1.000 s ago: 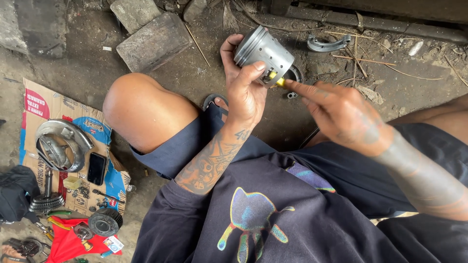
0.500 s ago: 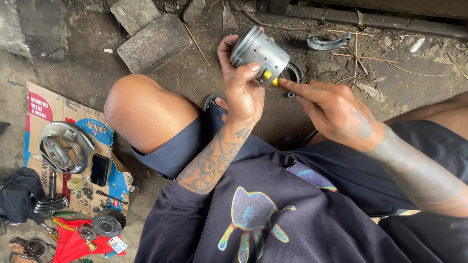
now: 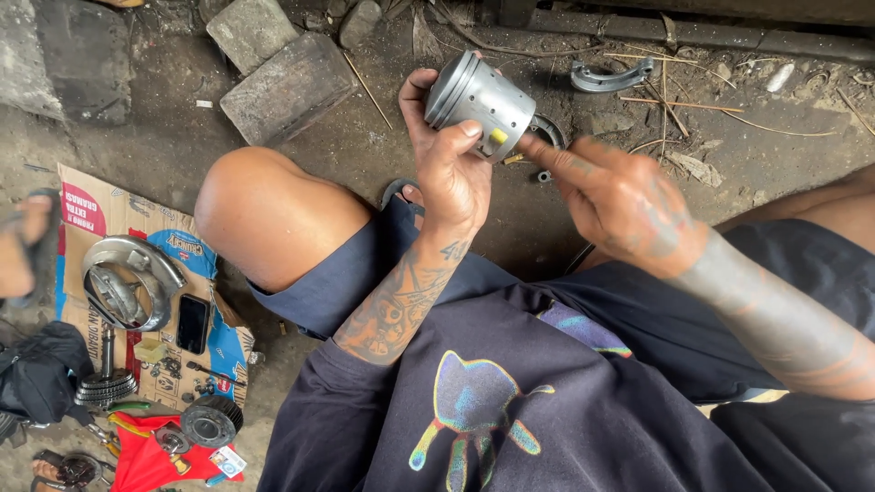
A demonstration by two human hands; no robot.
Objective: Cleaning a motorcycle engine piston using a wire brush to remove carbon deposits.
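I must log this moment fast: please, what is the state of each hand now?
Left hand: closed around the grey metal piston, holding it up.
Right hand: holds nothing; index finger extended to the piston's yellow spot.

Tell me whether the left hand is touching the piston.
Touching. The head view shows the left hand wrapped around the metal piston, thumb pressed on its side.

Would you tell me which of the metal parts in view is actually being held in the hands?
The grey piston, gripped in the left hand. The round cover and gear shaft lie on the cardboard; the curved bracket lies on the dirt.
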